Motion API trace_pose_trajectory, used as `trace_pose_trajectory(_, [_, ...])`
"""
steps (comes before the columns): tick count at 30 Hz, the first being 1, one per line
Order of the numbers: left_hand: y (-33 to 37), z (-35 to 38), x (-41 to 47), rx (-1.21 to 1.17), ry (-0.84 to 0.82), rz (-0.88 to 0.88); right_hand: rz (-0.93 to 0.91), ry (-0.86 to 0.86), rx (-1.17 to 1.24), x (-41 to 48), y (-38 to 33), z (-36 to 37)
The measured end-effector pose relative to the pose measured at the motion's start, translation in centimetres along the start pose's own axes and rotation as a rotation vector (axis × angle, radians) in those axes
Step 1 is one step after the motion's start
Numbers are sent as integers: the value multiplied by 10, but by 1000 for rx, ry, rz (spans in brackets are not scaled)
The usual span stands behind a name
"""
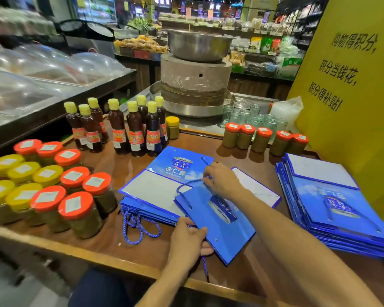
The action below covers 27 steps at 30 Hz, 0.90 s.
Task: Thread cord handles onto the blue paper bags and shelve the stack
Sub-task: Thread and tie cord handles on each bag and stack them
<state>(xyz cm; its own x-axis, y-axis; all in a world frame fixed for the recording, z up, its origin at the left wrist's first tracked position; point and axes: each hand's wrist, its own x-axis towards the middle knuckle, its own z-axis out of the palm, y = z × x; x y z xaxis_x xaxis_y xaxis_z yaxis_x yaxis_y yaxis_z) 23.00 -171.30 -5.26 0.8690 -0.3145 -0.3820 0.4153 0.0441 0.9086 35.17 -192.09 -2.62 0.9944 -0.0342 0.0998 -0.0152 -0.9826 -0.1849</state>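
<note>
Item, nearest you: left hand, fingers curled round the near edge of the blue paper bag, with a tail of cord hanging below it.
Bag: light, stiffly creased, glossy and probably slippery. Hold it by its edges, not the face.
Cord: soft and limp. Take it close to the tip.
Right hand, beyond: pinches the cord at the bag's far edge.
The bag lies across the middle stack; second stack to your right; jars to your left.

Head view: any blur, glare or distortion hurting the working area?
Head view: left edge and lower-left corner smeared; glare spots on the clear domed covers; wide-angle bending bows the yellow sign; the blue paper bag, left hand and right hand at centre read sharp.
</note>
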Motion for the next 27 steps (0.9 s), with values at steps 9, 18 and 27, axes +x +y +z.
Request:
trace_pose_trajectory(9, [1,1,-1,59,5,-3,156,-307,244,-9,-84,2])
trace_pose_trajectory(18, [11,1,-11,59,-12,-22,430,-114,1351,-3,-68,-43])
trace_pose_trajectory(27, [29,-10,-10,159,-6,12,289,361,1271,-15,6,-149])
